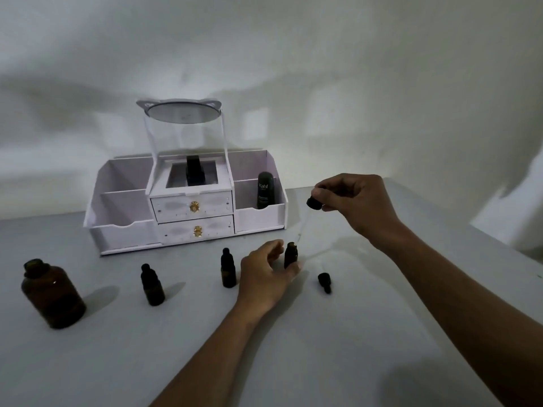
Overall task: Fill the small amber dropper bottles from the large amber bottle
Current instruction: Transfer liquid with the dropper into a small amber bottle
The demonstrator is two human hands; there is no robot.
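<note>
Open dropper bottle (291, 255) stands upright on the bench (382, 333), centre-right, cap off. Left hand (264, 274) steadies it, with a narrow grip: thumb in front and fingers behind, curled round the bottle's lower body. Right hand (354, 201) is raised above and to the right of the bottle. Its grip pinches the black cap of a dropper (313, 203), and the clear glass pipette slants down and left toward the bottle's mouth. The tip is at or just over the mouth; cannot tell whether it is inside. A loose dropper cap (324, 282) lies on the bench just right of the held bottle. One capped dropper bottle (228, 268) stands upright just left of the left hand, a second capped dropper bottle (152, 284) further left. Large amber bottle (53, 295) stands upright at the far left, well apart from both hands, mouth open. At the back, against the wall, is a white organizer (117, 230) with two drawers and gold knobs. A round mirror (183, 111) is mounted above it, and a dark Kahf bottle (265, 189) stands in its right compartment.
</note>
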